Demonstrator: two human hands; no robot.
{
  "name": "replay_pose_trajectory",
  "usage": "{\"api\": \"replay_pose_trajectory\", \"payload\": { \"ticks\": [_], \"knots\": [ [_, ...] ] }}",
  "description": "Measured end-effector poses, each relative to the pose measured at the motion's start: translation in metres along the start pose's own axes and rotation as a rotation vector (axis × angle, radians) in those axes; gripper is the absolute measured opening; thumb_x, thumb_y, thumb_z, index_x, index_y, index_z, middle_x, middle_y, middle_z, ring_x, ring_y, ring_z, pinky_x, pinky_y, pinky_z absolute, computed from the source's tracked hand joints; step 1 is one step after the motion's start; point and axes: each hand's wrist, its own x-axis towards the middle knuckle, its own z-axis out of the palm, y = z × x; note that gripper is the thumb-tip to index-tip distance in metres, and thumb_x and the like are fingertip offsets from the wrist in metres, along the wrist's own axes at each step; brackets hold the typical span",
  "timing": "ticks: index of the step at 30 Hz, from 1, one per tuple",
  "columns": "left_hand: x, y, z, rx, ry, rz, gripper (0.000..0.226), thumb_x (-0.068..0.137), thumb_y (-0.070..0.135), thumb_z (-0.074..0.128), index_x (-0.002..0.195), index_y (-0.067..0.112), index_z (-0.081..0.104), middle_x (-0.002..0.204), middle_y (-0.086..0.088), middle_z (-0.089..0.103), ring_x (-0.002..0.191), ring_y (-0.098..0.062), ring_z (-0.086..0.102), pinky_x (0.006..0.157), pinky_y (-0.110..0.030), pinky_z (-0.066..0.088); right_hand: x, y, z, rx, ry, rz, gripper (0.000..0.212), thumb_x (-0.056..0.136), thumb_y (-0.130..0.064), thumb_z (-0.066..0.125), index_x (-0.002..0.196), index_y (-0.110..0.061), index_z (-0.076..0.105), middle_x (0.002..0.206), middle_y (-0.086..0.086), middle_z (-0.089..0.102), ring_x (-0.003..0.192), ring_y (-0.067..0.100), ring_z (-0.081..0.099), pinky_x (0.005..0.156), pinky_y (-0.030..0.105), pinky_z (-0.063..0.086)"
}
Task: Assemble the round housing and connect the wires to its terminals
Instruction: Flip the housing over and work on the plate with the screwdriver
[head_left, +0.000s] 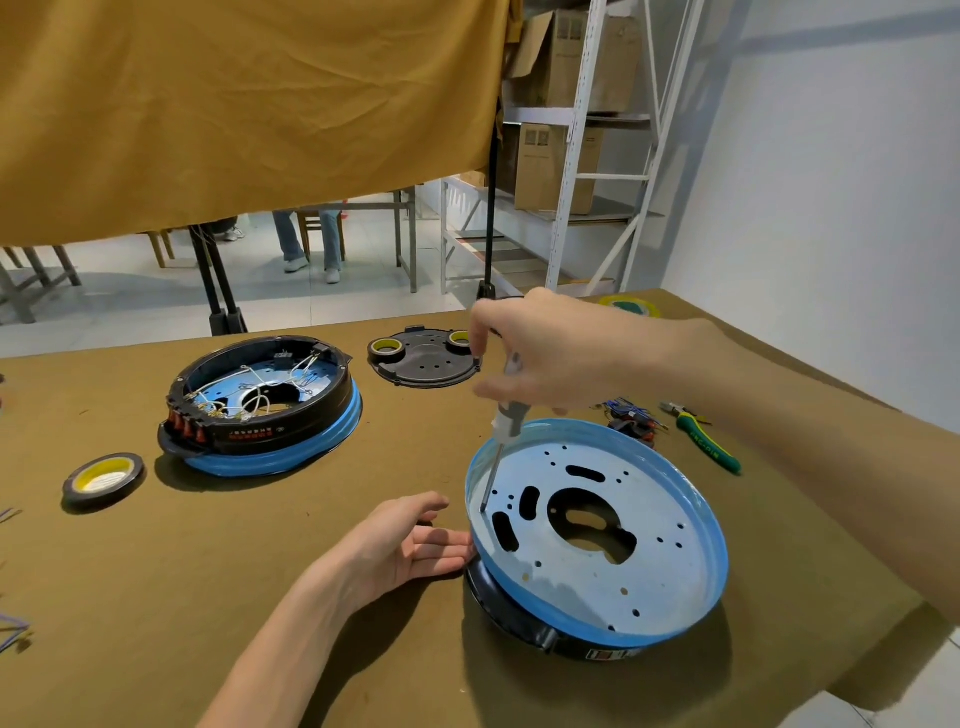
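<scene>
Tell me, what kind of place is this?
Probably a small assembly workshop: a cloth-covered table with round housings, a screwdriver in the right hand, and shelving holding cardboard boxes.

The right hand (540, 358) covers the screwdriver (506, 421) handle's top — the label on the housing (597, 540) at six o'clock is unreadably small.

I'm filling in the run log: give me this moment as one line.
right hand: grip on screwdriver, tip on plate near left rim | left hand: open, fingers against housing edge | second housing: wired, untouched
</scene>
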Motion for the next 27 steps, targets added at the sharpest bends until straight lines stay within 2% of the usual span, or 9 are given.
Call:
{"api": "replay_pose_trajectory", "payload": {
  "ticks": [2,6,8,11,13,16,21,24,27],
  "knots": [
    [0.0,0.0,0.0,0.008,0.006,0.002,0.034,0.102,0.022,0.061,0.126,0.007,0.043,0.096,-0.026,0.076,0.084,-0.033,0.078,0.059,-0.034,0.063,0.001,0.0,0.002,-0.06,0.039,0.004,0.039,0.095,-0.055,0.063,0.119,-0.027,0.05,0.086,-0.006,0.061,0.074,0.015,0.066,0.062,0.036,0.055],
    [0.0,0.001,0.0,0.008,0.01,-0.001,0.034,0.102,0.022,0.061,0.127,0.007,0.043,0.095,-0.026,0.076,0.083,-0.033,0.078,0.058,-0.034,0.062,-0.001,0.001,-0.006,0.061,-0.108,0.015,0.045,0.087,-0.037,0.076,0.12,-0.029,0.045,0.09,-0.005,0.064,0.078,0.017,0.068,0.067,0.043,0.059],
    [0.0,0.0,0.0,0.009,0.011,0.0,0.033,0.102,0.022,0.061,0.125,0.007,0.043,0.095,-0.026,0.076,0.082,-0.032,0.078,0.057,-0.034,0.062,-0.001,-0.002,-0.002,-0.032,-0.036,0.006,0.036,0.094,-0.047,0.067,0.117,-0.027,0.048,0.088,-0.007,0.066,0.079,0.019,0.069,0.069,0.045,0.06],
    [0.002,0.0,0.0,0.01,0.007,-0.001,0.032,0.102,0.023,0.061,0.124,0.009,0.043,0.096,-0.026,0.077,0.084,-0.033,0.078,0.059,-0.035,0.063,0.001,-0.003,-0.003,0.015,-0.103,0.013,0.048,0.092,-0.046,0.069,0.126,-0.027,0.04,0.09,-0.002,0.067,0.082,0.023,0.068,0.071,0.047,0.059],
    [0.003,0.0,-0.001,0.008,0.003,-0.004,0.032,0.102,0.024,0.06,0.124,0.009,0.043,0.097,-0.026,0.076,0.087,-0.034,0.078,0.061,-0.036,0.063,0.001,-0.003,-0.01,0.122,-0.188,0.038,0.052,0.09,-0.034,0.074,0.127,-0.028,0.038,0.091,0.001,0.071,0.074,0.023,0.072,0.064,0.045,0.062],
    [0.006,-0.001,-0.002,0.021,0.005,-0.004,0.032,0.101,0.026,0.061,0.123,0.01,0.043,0.097,-0.025,0.077,0.086,-0.033,0.078,0.061,-0.035,0.063,0.003,-0.005,-0.009,0.052,-0.124,0.048,0.035,0.098,-0.044,0.063,0.12,-0.024,0.044,0.084,-0.002,0.071,0.052,0.013,0.07,0.054,0.036,0.062],
    [0.006,-0.001,-0.003,0.019,-0.007,-0.004,0.04,0.099,0.03,0.064,0.125,0.01,0.042,0.097,-0.025,0.077,0.089,-0.034,0.078,0.062,-0.035,0.063,0.002,-0.003,-0.009,0.11,-0.197,0.031,0.052,0.091,-0.033,0.073,0.127,-0.028,0.035,0.085,0.002,0.074,0.063,0.019,0.073,0.062,0.043,0.064],
    [0.005,-0.001,-0.002,0.013,-0.005,0.005,0.044,0.097,0.033,0.066,0.126,0.01,0.041,0.095,-0.025,0.077,0.088,-0.034,0.078,0.062,-0.036,0.063,0.002,-0.008,-0.008,0.034,-0.131,0.034,0.052,0.093,-0.046,0.068,0.128,-0.025,0.036,0.078,-0.003,0.07,0.048,0.012,0.068,0.055,0.038,0.062],
    [0.005,-0.001,-0.001,0.011,0.0,0.004,0.045,0.097,0.033,0.066,0.127,0.01,0.041,0.093,-0.025,0.077,0.087,-0.034,0.078,0.061,-0.036,0.063,0.0,-0.009,-0.01,0.118,-0.18,0.016,0.067,0.089,-0.031,0.076,0.14,-0.033,0.032,0.071,-0.005,0.067,0.053,0.011,0.069,0.05,0.026,0.056]
  ]
}}
